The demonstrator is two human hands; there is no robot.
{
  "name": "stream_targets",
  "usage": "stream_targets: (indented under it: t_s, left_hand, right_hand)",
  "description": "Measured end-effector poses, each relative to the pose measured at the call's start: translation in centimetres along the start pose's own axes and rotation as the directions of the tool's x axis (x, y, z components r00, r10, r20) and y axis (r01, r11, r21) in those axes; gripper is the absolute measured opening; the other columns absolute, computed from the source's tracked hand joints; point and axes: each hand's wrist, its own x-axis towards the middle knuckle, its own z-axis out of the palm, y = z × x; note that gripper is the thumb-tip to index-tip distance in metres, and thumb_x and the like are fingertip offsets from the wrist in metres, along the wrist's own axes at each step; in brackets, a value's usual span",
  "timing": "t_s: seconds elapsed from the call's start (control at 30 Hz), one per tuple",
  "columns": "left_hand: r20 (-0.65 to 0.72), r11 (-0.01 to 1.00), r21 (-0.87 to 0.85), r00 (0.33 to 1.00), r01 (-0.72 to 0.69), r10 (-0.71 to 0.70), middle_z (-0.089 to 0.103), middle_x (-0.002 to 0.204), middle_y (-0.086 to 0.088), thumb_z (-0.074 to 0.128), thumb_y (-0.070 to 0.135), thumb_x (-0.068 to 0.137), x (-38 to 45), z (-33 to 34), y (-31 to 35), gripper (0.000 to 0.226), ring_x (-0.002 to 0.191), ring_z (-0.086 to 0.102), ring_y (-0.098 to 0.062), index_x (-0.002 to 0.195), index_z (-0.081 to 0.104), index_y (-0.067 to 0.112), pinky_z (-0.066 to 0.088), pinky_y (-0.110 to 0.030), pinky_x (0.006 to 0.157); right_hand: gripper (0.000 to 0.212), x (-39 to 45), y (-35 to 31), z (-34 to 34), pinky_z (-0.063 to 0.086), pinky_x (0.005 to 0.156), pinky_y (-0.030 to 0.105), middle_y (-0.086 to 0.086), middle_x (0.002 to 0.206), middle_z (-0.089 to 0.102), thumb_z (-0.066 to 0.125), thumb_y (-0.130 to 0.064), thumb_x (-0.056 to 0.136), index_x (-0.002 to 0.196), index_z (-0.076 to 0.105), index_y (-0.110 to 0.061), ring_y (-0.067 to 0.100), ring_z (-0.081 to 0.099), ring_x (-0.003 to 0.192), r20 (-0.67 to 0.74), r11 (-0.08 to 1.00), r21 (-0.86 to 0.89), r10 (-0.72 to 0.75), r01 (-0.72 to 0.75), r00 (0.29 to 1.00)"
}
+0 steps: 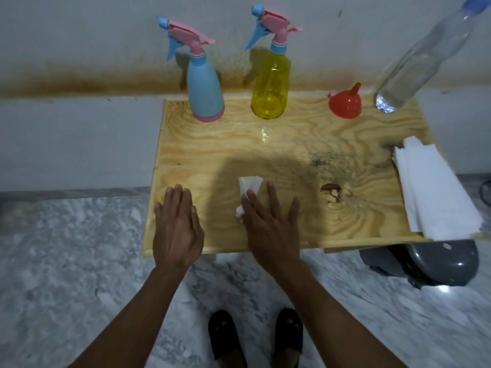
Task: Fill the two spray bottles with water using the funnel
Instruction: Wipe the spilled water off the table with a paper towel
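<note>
Head view, table [265,160]: blue spray bottle [204,86] and yellow spray bottle [269,83] upright at the far edge, tops on; red funnel [344,103] mouth-down just beside a clear water bottle [414,59]; paper towels [435,192] at my right. My left hand [178,224] lies flat, fingers straight, holding nothing; my right hand [268,224], fingers spread, presses a tissue [248,187] on the wood. Wiping, I judge: keep the palm flat and sweep toward me, clear of the bottles.

Two spray bottles [205,86] [271,83], one funnel [344,103]

One head cam, worn up high, looks fwd and down at the wood table [279,155], pretty close. Wide view, edges bend. No 2nd view.
</note>
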Motion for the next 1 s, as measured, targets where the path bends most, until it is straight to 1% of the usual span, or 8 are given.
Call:
stream_targets:
  t_s: [0.13,0.37,0.47,0.6,0.73,0.87,0.93,1.0]
  left_hand:
    - [0.018,1.0,0.013,1.0,-0.008,0.008,0.035,0.16,-0.017,0.027,0.025,0.105,-1.4,0.9,2.3,0.052,0.153,0.022,-0.031,0.148,0.044,0.0,0.014,-0.056,0.123]
    - [0.047,0.999,0.021,0.998,-0.031,0.03,0.037,0.158,-0.019,0.026,0.025,0.104,-3.4,2.9,6.7,0.054,0.151,0.026,-0.033,0.146,0.046,-0.003,0.017,-0.06,0.122]
    - [0.064,0.999,0.017,0.997,-0.036,0.035,0.034,0.159,-0.019,0.021,0.029,0.104,-4.2,3.5,8.3,0.058,0.152,0.023,-0.032,0.147,0.043,-0.003,0.015,-0.058,0.123]
    - [0.112,0.999,-0.025,0.993,-0.033,0.036,0.028,0.163,-0.016,0.02,0.033,0.105,-5.4,3.8,10.6,0.059,0.154,0.016,-0.028,0.151,0.038,0.0,0.007,-0.052,0.125]
    - [0.195,0.992,-0.121,0.979,-0.03,0.053,0.03,0.163,-0.012,0.026,0.033,0.107,-6.9,2.7,13.7,0.054,0.154,0.017,-0.028,0.152,0.038,0.006,0.009,-0.051,0.124]
    - [0.217,0.983,-0.18,0.974,-0.032,0.071,0.045,0.153,-0.014,0.031,0.033,0.106,-8.9,-0.4,17.3,0.05,0.147,0.033,-0.031,0.144,0.049,0.007,0.023,-0.05,0.119]
    - [0.233,0.979,-0.192,0.966,-0.063,0.108,0.052,0.147,-0.014,0.032,0.035,0.105,-9.7,-1.7,18.6,0.049,0.141,0.042,-0.031,0.14,0.054,0.007,0.031,-0.048,0.116]
    - [0.279,0.976,-0.21,0.953,-0.057,0.116,0.048,0.151,-0.013,0.037,0.036,0.107,-10.4,-2.8,19.9,0.048,0.143,0.04,-0.029,0.144,0.051,0.009,0.032,-0.046,0.118]
  right_hand:
    - [0.048,-2.4,5.0,-1.1,0.009,0.112,0.072,-0.003,0.148,0.053,0.063,-0.023,0.091,0.139,0.058,-0.019,0.036,0.029,0.149,-0.05,0.997,-0.048,0.064,-0.066,0.997]
    - [0.043,-5.1,11.5,-2.4,0.014,0.11,0.071,0.002,0.144,0.058,0.053,-0.024,0.093,0.135,0.062,-0.016,0.037,0.037,0.145,-0.084,0.986,-0.098,0.128,-0.136,0.988]
    - [0.049,-6.2,13.2,-2.8,0.016,0.108,0.073,0.002,0.143,0.058,0.04,-0.02,0.092,0.135,0.062,-0.016,0.036,0.037,0.145,-0.051,0.983,-0.083,0.16,-0.164,0.986]
    - [0.053,-7.4,14.4,-3.7,0.017,0.108,0.075,0.0,0.148,0.054,0.037,-0.015,0.09,0.139,0.057,-0.017,0.032,0.027,0.15,0.057,0.978,-0.005,0.209,-0.209,0.976]
    - [0.045,-9.3,14.8,-6.1,0.007,0.118,0.066,-0.007,0.159,0.038,0.041,-0.015,0.105,0.149,0.045,-0.021,0.023,0.006,0.155,0.157,0.899,0.238,0.338,-0.368,0.928]
    - [0.041,-12.1,14.5,-8.9,0.032,0.111,0.062,0.006,0.145,0.057,0.038,-0.026,0.103,0.135,0.06,-0.012,0.032,0.03,0.149,0.09,0.731,0.513,0.476,-0.45,0.875]
    - [0.039,-13.6,14.1,-10.6,0.044,0.103,0.049,0.012,0.132,0.065,0.04,-0.026,0.103,0.128,0.065,-0.01,0.036,0.048,0.135,0.065,0.643,0.588,0.567,-0.491,0.821]
    - [0.027,-15.4,13.7,-12.7,0.044,0.082,0.032,0.011,0.115,0.069,0.047,-0.019,0.104,0.118,0.068,-0.011,0.032,0.061,0.111,0.05,0.57,0.641,0.637,-0.514,0.769]
